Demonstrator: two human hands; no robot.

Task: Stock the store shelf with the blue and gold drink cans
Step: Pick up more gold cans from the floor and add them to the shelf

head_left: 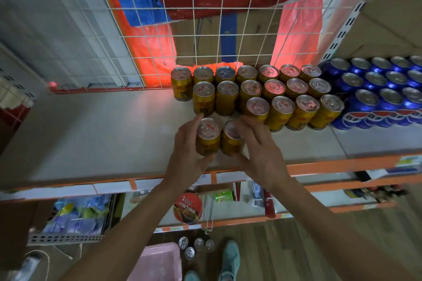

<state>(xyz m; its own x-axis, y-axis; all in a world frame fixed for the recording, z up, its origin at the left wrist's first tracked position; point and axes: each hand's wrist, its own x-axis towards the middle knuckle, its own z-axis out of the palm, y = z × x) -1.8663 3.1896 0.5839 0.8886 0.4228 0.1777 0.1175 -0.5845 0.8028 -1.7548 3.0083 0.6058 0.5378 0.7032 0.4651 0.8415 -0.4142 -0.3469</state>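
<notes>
Two gold cans stand side by side near the front of the white shelf (96,134). My left hand (186,150) grips the left gold can (207,137), fingers curled round its side. The right gold can (231,138) is held by my right hand (262,150), whose fingers partly cover its top. Behind them, several gold cans (280,98) stand in three rows reaching back to the wire grid. Blue cans (383,96) fill the shelf to the right of the gold ones.
A white wire grid (205,36) backs the shelf, with boxes and red plastic behind it. Several loose cans (194,247) and a pink basket (157,262) lie on the floor by my feet. Lower shelves hold packaged goods.
</notes>
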